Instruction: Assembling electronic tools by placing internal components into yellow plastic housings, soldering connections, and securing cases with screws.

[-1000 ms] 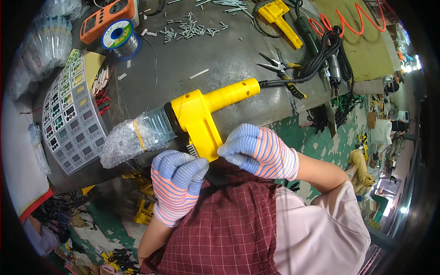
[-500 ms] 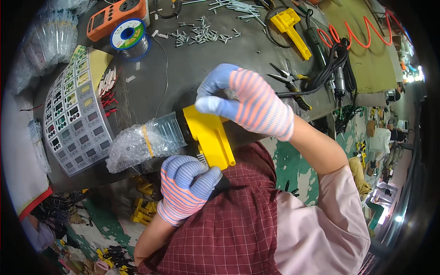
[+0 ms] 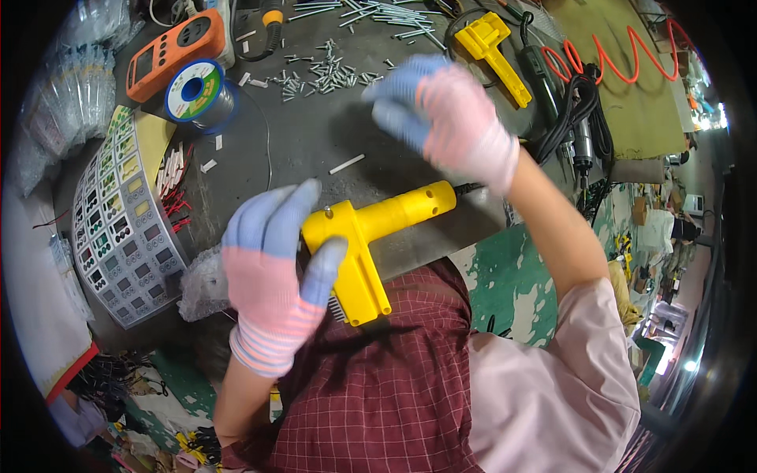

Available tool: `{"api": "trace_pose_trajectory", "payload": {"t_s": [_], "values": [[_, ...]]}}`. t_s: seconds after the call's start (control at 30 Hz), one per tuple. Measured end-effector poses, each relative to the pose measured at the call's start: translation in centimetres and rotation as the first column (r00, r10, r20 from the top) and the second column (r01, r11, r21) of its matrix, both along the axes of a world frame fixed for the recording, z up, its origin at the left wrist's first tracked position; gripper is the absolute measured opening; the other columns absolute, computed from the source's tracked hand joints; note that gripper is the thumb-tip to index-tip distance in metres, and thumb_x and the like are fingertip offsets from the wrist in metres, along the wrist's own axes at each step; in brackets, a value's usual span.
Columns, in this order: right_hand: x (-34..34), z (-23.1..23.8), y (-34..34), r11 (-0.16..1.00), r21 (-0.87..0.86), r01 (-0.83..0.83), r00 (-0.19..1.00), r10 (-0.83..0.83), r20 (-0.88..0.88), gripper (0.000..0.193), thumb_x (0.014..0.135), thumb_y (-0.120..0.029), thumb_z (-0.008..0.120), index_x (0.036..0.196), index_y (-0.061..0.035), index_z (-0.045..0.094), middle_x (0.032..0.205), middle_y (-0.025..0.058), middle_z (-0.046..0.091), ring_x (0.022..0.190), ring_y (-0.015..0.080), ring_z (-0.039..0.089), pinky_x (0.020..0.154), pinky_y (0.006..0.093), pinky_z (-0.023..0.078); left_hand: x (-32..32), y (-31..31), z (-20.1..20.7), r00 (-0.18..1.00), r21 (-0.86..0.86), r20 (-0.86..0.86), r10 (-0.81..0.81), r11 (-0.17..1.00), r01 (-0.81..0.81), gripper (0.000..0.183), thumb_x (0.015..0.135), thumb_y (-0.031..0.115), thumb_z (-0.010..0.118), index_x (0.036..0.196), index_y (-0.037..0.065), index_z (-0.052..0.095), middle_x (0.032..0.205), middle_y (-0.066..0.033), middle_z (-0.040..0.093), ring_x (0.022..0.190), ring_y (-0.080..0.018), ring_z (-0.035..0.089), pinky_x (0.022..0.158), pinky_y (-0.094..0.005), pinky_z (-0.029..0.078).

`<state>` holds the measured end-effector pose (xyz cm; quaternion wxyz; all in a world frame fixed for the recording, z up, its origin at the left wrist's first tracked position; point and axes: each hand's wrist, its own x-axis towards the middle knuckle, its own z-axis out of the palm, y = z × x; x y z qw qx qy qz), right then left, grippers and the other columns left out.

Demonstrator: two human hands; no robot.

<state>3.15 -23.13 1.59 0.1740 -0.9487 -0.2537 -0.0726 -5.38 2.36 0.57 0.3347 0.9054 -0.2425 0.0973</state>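
Note:
A yellow gun-shaped plastic tool housing [image 3: 359,236] lies over the table's near edge, above my lap. My left hand [image 3: 272,256] is closed around its left end, thumb on the near side and fingers on the far side. A small metal screw stands in the housing beside the fingertips. Grey comb-like teeth show along the lower part, and a black cord leaves the handle end at the right. My right hand [image 3: 453,118], blurred, hovers over the table with thumb and fingers a little apart and nothing visible between them. Small loose screws [image 3: 330,72] lie just beyond it.
Long bolts [image 3: 394,17], an orange meter [image 3: 175,54] and a solder wire spool [image 3: 201,96] lie at the back. A label sheet [image 3: 126,229] and bubble-wrapped bundle [image 3: 203,285] are left. Another yellow housing [image 3: 495,55], an electric screwdriver [image 3: 583,146] and a coiled red hose [image 3: 631,59] are right.
My right hand has moved away from the housing toward the loose screws. The housing has turned so its handle shows, and my left hand has shifted up onto its left end.

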Motion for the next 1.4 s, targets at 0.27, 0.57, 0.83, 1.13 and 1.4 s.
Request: {"api": "trace_pose_trajectory", "payload": {"t_s": [0.27,0.57,0.83,1.13,1.4], "values": [[5.0,-3.4,-2.6,0.953,-0.292,0.079,0.992,-0.045,0.120,0.021,0.086,-0.026,0.068,0.101,-0.0109,0.070,0.097,0.0123,0.066,0.094,0.0339,0.064,0.085,0.0435,0.050,2.3,0.1,0.7,0.883,-0.278,-0.393,-0.255,0.949,0.151,0.026,0.085,0.013,0.070,0.110,0.005,0.069,0.106,-0.0149,0.066,0.094,-0.0344,0.064,0.084,-0.0414,0.052],[5.2,-3.7,-3.4,0.951,-0.308,0.037,0.998,-0.023,0.050,0.019,0.082,-0.023,0.067,0.097,-0.0115,0.069,0.101,0.0117,0.066,0.100,0.0325,0.063,0.085,0.0469,0.050,13.0,-9.7,-3.4,0.989,0.114,-0.061,-0.136,0.983,0.142,0.022,0.092,0.023,0.060,0.108,0.011,0.068,0.104,-0.0159,0.069,0.099,-0.0342,0.065,0.086,-0.0437,0.051],[-1.7,2.2,-4.9,0.867,0.433,0.247,0.944,-0.115,-0.308,0.018,0.087,-0.019,0.066,0.097,-0.0045,0.065,0.087,0.0147,0.069,0.084,0.0329,0.068,0.074,0.0383,0.054,12.9,-11.8,-1.6,0.989,0.738,0.128,-0.068,0.673,-0.049,0.021,0.089,0.019,0.058,0.107,0.014,0.066,0.103,-0.0095,0.069,0.097,-0.0273,0.067,0.079,-0.0420,0.052],[-11.8,-2.2,-3.8,0.939,0.342,-0.027,0.999,0.018,0.031,0.022,0.073,-0.025,0.079,0.090,-0.0155,0.069,0.102,0.0050,0.067,0.100,0.0290,0.062,0.091,0.0454,0.048,14.3,-11.1,-1.9,0.923,0.765,0.175,-0.344,0.638,0.093,0.023,0.086,0.014,0.058,0.108,0.011,0.062,0.101,-0.0134,0.066,0.096,-0.0316,0.066,0.081,-0.0428,0.051],[-12.3,-4.0,-2.4,0.925,0.349,0.148,0.958,-0.222,0.182,0.025,0.068,-0.024,0.082,0.087,-0.0169,0.067,0.108,0.0031,0.066,0.109,0.0300,0.060,0.102,0.0510,0.042,14.2,-9.4,-2.9,0.881,0.524,0.044,-0.471,0.762,0.381,0.023,0.082,0.011,0.066,0.105,0.008,0.063,0.103,-0.0139,0.068,0.094,-0.0327,0.066,0.081,-0.0404,0.051]]}}
